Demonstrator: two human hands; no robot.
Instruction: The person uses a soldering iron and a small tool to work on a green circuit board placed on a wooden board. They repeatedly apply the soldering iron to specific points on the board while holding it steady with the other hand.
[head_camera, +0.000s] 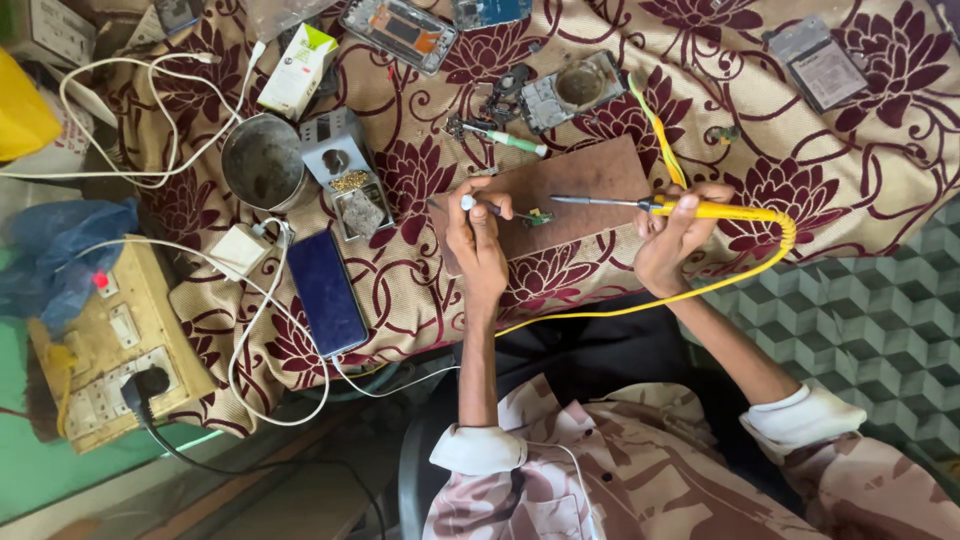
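Note:
My left hand (476, 232) grips a thin tool with a white cap (467, 203); its tip rests on a small green circuit part (539, 216) lying on a brown work board (570, 180). My right hand (676, 232) holds a yellow-handled soldering iron (712, 210). Its metal tip (570, 200) points left over the board, a little above and to the right of the small part. A yellow cord (700, 290) runs from the iron back under my arm.
A floral cloth (420, 290) covers the table. A dark phone (326, 291), a metal cup (262, 160), a solder stand (340, 165), a white charger (238, 250) and a switch board (110, 340) lie left. Opened phone parts (575, 88) and a green-handled screwdriver (505, 138) lie behind the board.

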